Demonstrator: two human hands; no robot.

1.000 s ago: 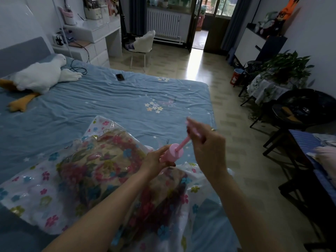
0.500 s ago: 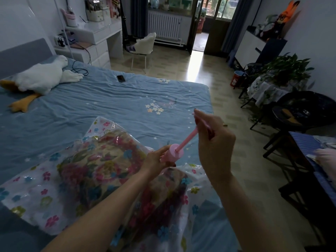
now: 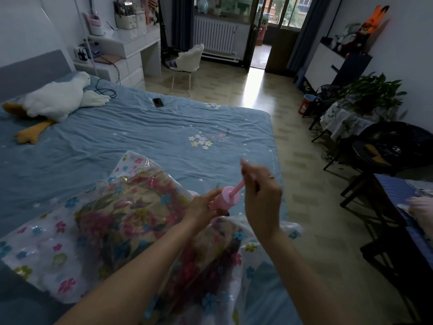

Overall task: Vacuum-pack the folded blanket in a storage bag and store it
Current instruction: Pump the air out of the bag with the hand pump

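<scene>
A clear storage bag (image 3: 44,252) printed with small flowers lies on the blue bed (image 3: 131,130). Inside it sits the folded floral blanket (image 3: 124,221). A pink hand pump (image 3: 226,199) stands on the bag near its right end. My left hand (image 3: 202,208) grips the pump's barrel. My right hand (image 3: 261,192) grips the handle at the top of the pink plunger rod (image 3: 239,186), which is drawn partly out. The handle itself is hidden in my fist.
A white goose plush (image 3: 56,99) lies at the head of the bed, with a black phone (image 3: 158,102) and a cable nearby. A white chair (image 3: 187,62) and desk stand beyond. Plants, a small table and dark chairs (image 3: 389,156) line the right side.
My right hand pulled the plunger up and out half a second ago, and it has now come back down toward the barrel. My left hand has stayed on the pump.
</scene>
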